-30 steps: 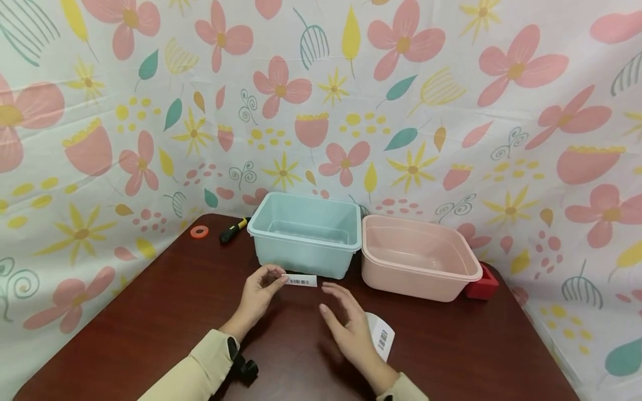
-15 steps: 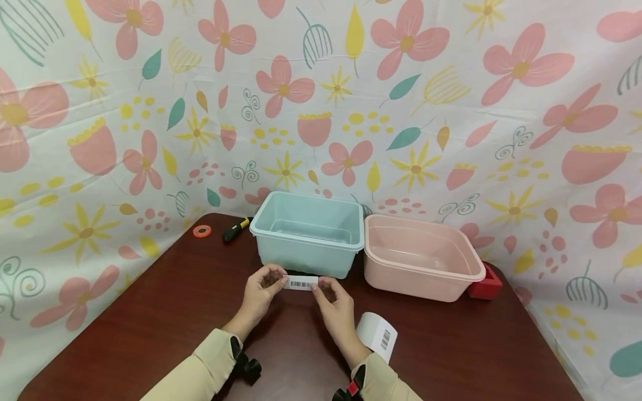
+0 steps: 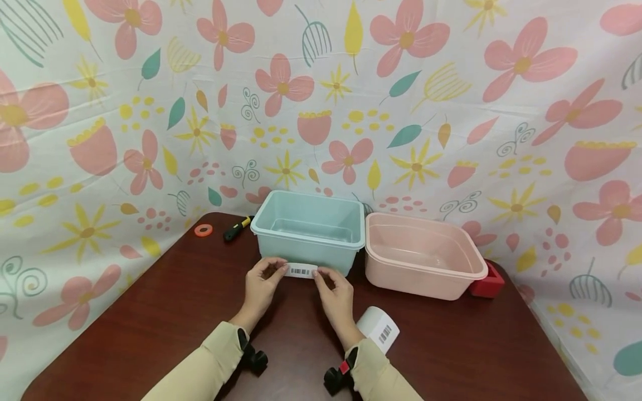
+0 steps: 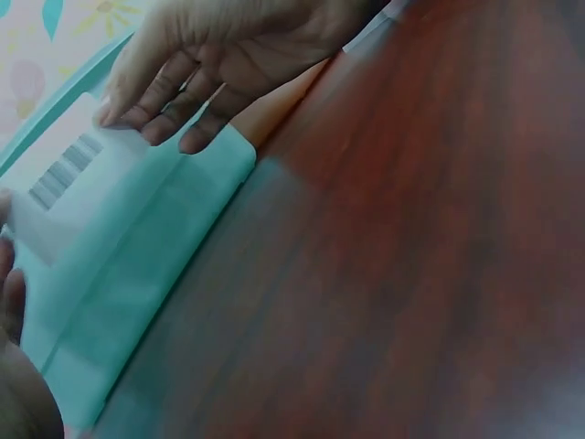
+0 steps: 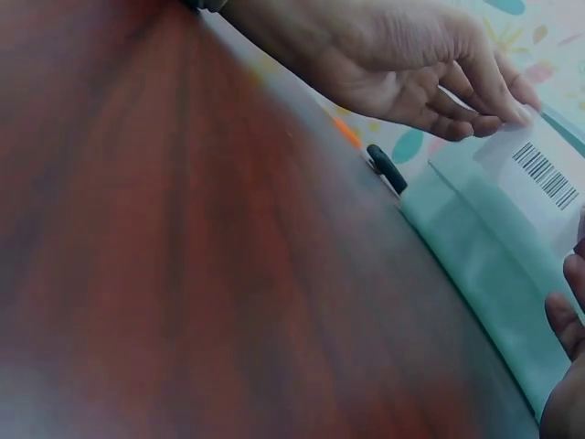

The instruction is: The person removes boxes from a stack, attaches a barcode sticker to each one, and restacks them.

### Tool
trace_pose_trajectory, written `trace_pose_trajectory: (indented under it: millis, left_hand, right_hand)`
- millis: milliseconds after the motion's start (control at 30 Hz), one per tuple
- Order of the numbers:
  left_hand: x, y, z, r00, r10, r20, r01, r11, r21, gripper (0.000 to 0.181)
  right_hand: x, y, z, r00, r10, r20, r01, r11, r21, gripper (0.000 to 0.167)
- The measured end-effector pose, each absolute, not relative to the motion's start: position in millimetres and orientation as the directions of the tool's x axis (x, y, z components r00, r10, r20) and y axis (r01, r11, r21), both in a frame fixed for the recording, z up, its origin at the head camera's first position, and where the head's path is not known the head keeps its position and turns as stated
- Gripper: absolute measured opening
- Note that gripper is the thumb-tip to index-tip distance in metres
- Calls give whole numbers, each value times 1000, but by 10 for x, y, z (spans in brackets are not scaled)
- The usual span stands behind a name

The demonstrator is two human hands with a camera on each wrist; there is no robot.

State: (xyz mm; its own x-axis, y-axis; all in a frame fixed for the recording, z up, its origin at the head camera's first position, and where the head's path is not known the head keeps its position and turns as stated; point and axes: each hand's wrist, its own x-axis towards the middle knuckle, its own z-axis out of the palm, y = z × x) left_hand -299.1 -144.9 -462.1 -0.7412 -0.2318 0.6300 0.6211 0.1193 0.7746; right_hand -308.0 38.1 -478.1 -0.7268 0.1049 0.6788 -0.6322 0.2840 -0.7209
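Note:
A white barcode label is stretched level in front of the near wall of the light blue bin. My left hand pinches its left end between thumb and fingers, and my right hand pinches the right end. In the left wrist view the label is over the bin's side wall; the right wrist view shows the label there too. Whether it touches the wall I cannot tell. A white roll of labels lies right of my right wrist.
A pink bin stands against the blue one's right, with a red box behind its right end. At the back left of the brown table lie an orange ring and a black and yellow tool. A patterned cloth hangs behind.
My right hand has come left to the label and taken its right end. Both hands have since moved slightly forward with the label, up to the blue bin's front wall.

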Motion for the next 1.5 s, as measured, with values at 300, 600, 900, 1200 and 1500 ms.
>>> trace_pose_trajectory:
  millis: [300,600,900,1200,1500]
  left_hand:
    - [-2970,-1312,-4441,-678,-354,644,621,194,760,16]
    - [-3039,-1237,-4446,-669,-376,641,602,232,764,13]
    - [-3324,-1254,-4677,-644,-385,661,610,263,747,19]
    - [-3403,-1243,-4738,-632,-395,667,587,318,745,20]
    - [-3420,-1216,-4717,-642,-418,643,593,260,762,22]
  right_hand:
    - [-3231,268,-4776,-673,148,724,-675,277,-684,10]
    - [-3315,262,-4786,-611,176,772,-689,363,-627,6]
    - [-3372,232,-4790,-534,219,817,-691,444,-571,7]
    - [-3442,199,-4799,-480,231,846,-701,480,-528,7]
    - [-3489,150,-4794,-453,252,855,-688,511,-515,11]
